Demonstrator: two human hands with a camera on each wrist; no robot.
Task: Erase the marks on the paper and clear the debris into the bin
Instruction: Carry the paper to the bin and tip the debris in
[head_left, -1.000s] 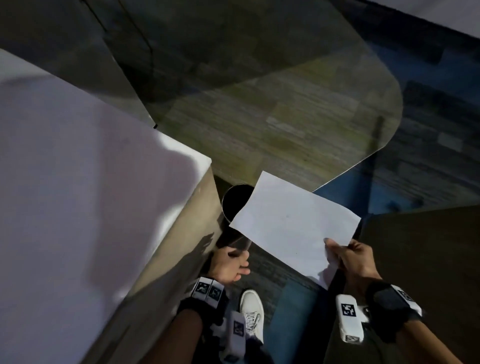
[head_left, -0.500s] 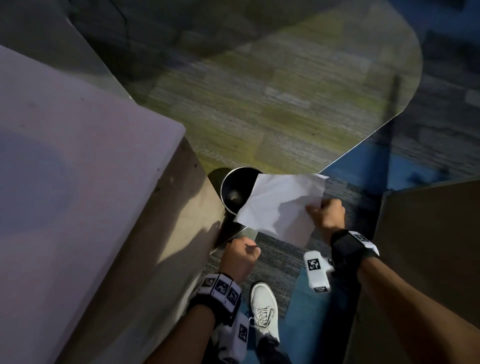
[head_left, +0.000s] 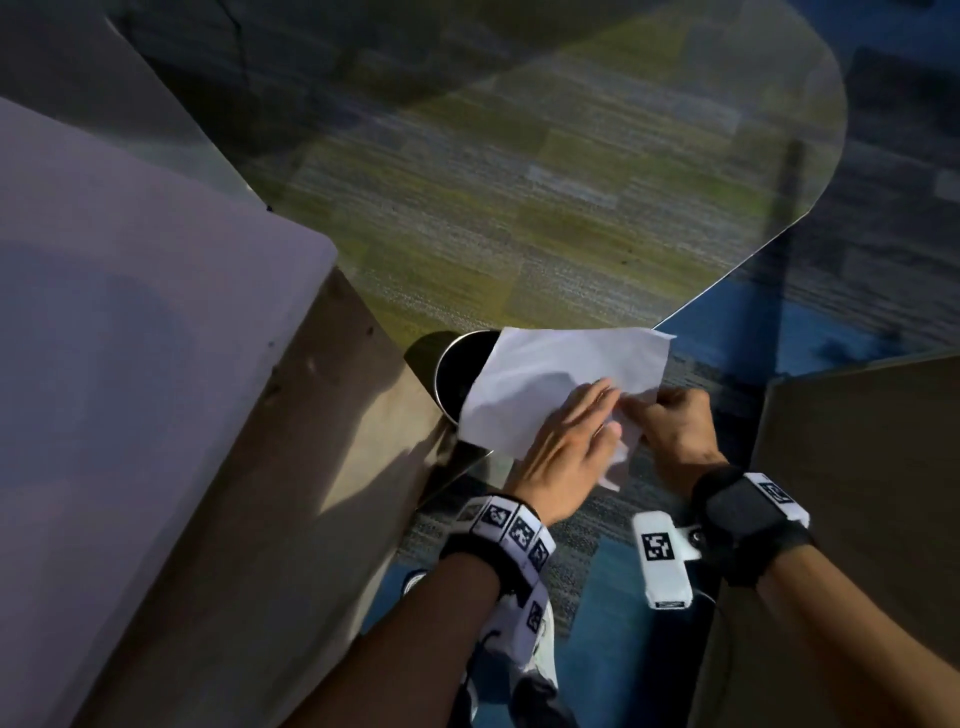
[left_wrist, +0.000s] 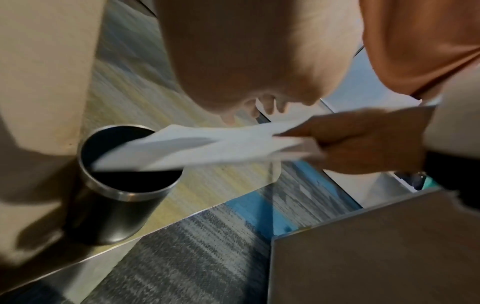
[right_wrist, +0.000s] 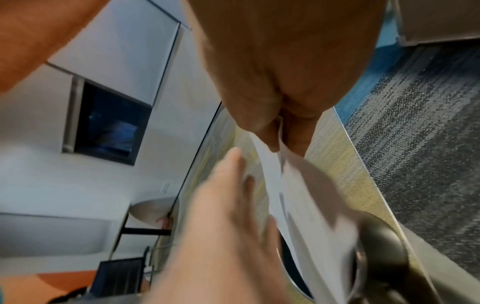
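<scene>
A white paper sheet (head_left: 556, 379) hangs tilted above the floor, its low left corner over the mouth of a black round bin (head_left: 454, 374). My right hand (head_left: 672, 418) pinches the sheet's crumpled right edge between thumb and fingers (right_wrist: 296, 131). My left hand (head_left: 569, 441) lies on top of the sheet with straight fingers, blurred by motion. The left wrist view shows the paper (left_wrist: 207, 148) dipping into the bin (left_wrist: 122, 185), held by the right hand (left_wrist: 363, 144). No marks or debris are visible on the sheet.
A white table (head_left: 130, 364) with a beige side panel stands directly left of the bin. A clear chair mat (head_left: 571, 182) covers the carpet beyond. A brown panel (head_left: 857, 493) stands at right. My white shoe (head_left: 543, 654) is below the hands.
The right hand brought the sheet left and tipped it over the bin, crumpling its edge. The left hand rose from a fist below the sheet and now lies flat on it.
</scene>
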